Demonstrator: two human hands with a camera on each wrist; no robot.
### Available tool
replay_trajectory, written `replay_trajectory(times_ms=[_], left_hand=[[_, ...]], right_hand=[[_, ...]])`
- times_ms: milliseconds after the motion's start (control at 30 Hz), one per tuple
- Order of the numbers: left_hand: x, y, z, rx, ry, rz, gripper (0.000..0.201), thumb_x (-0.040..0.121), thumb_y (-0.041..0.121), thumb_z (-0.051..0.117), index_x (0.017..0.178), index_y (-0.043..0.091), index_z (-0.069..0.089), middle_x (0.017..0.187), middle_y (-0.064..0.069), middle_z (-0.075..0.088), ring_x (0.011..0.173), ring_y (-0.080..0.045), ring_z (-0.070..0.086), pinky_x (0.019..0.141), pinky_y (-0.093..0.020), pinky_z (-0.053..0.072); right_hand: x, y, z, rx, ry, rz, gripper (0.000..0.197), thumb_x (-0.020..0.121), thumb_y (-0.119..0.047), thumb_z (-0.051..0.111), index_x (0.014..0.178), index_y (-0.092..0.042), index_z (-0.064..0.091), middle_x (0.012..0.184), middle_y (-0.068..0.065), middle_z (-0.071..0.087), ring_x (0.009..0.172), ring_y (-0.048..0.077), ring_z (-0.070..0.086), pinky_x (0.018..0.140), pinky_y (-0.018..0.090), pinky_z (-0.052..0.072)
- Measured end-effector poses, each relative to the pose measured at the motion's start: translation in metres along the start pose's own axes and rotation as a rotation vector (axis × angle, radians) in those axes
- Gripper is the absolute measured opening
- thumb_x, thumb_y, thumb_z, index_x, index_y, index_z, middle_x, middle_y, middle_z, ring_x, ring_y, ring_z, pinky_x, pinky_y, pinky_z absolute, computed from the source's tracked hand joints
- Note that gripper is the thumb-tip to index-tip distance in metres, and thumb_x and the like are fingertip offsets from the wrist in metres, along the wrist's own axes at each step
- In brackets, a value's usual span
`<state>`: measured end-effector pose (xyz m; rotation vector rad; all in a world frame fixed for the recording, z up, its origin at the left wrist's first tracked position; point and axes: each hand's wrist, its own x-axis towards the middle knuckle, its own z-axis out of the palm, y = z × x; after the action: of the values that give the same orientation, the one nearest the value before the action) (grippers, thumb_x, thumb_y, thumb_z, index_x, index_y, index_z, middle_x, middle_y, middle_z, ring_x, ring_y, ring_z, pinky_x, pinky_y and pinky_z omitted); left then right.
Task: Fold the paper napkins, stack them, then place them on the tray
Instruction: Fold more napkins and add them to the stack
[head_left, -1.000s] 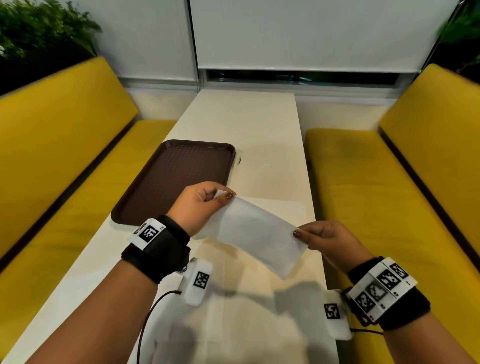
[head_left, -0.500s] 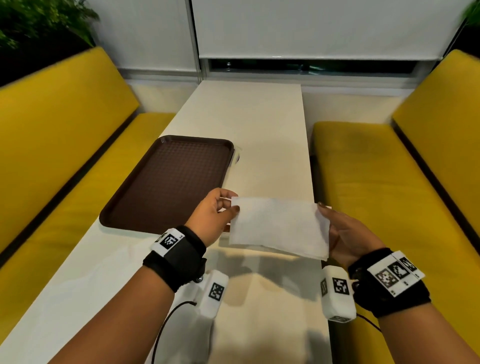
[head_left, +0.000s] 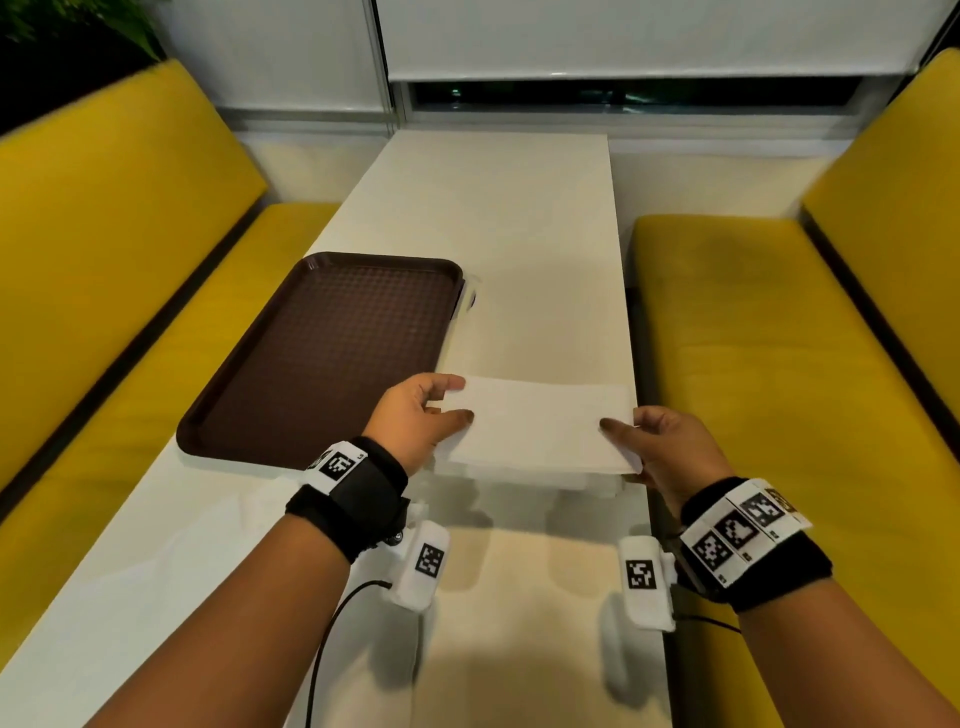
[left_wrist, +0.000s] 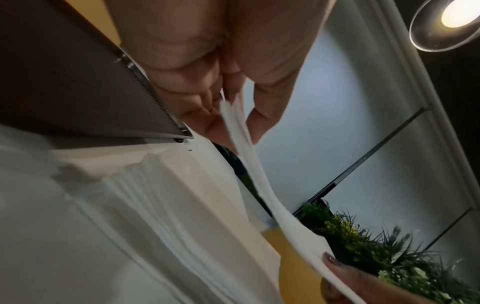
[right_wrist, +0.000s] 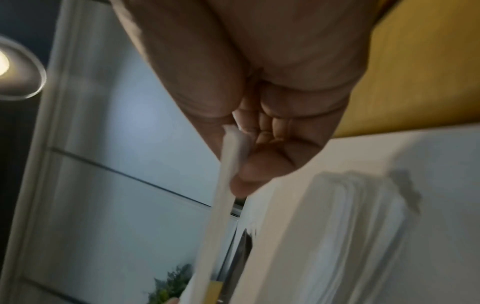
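The left hand (head_left: 415, 415) and the right hand (head_left: 662, 449) each pinch one short end of a folded napkin (head_left: 540, 423), thumb on top and fingers beneath, holding it just above the stack of napkins (head_left: 587, 480) on the counter (head_left: 498, 218), right of the empty brown tray (head_left: 322, 358). The risk, as I judge it, is misalignment. If one pinch lets go first, the limp sheet could swing, unfold or land skewed, nudging the loose stack toward the counter's right edge.
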<state>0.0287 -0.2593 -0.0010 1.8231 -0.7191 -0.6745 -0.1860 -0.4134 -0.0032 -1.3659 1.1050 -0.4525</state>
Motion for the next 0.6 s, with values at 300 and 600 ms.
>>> replay_trajectory(times_ms=[300, 600], left_hand=[[0.014, -0.013, 0.010, 0.291, 0.070, -0.006, 0.024, 0.081, 0.015, 0.074, 0.100, 0.019, 0.059, 0.094, 0.008, 0.054, 0.074, -0.003, 0.048, 0.070, -0.021, 0.042], [0.014, -0.027, 0.016, 0.519, 0.046, -0.041, 0.030, 0.079, 0.020, 0.075, 0.103, 0.018, 0.057, 0.111, -0.001, 0.053, 0.085, -0.015, 0.055, 0.080, -0.025, 0.044]], right_hand=[[0.025, 0.020, 0.006, -0.330, 0.057, -0.045, 0.019, 0.086, -0.024, 0.071, 0.081, -0.007, 0.065, 0.072, 0.012, 0.069, 0.049, 0.015, 0.059, 0.051, 0.028, 0.048], [0.031, 0.031, 0.012, -0.419, 0.117, -0.019, 0.026, 0.082, -0.026, 0.075, 0.080, -0.013, 0.053, 0.069, 0.007, 0.064, 0.051, 0.020, 0.061, 0.047, 0.024, 0.042]])
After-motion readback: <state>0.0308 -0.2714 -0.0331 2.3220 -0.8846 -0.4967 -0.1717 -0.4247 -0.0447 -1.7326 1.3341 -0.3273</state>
